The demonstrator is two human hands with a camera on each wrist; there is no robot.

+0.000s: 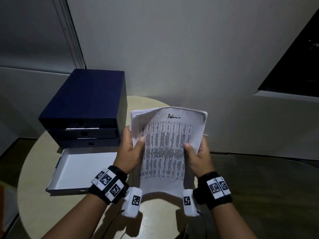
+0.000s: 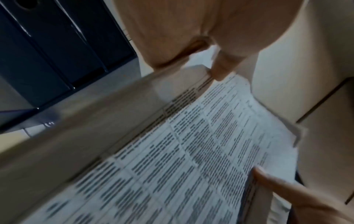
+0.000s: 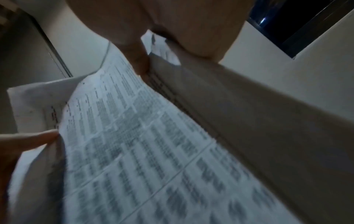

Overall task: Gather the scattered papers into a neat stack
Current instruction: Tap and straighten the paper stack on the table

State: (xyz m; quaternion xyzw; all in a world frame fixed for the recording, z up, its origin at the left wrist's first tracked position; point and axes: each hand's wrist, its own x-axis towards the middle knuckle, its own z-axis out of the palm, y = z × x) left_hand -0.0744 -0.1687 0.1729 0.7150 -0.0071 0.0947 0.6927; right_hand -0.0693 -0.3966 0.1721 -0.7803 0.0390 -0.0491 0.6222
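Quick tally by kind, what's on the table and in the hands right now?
Paper stacks: 1, held by the left hand and the right hand
Navy drawer units: 1
Pulled-out drawers: 1
Round tables: 1
Total: 4

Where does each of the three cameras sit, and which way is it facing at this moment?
Head: worn on the head, looking forward and down at the paper stack, drawer unit and round table; both forearms, left hand and right hand show.
Left wrist: looks along the left hand at the stack's left edge.
Right wrist: looks along the right hand at its right edge.
Shared: all three see the printed top sheet.
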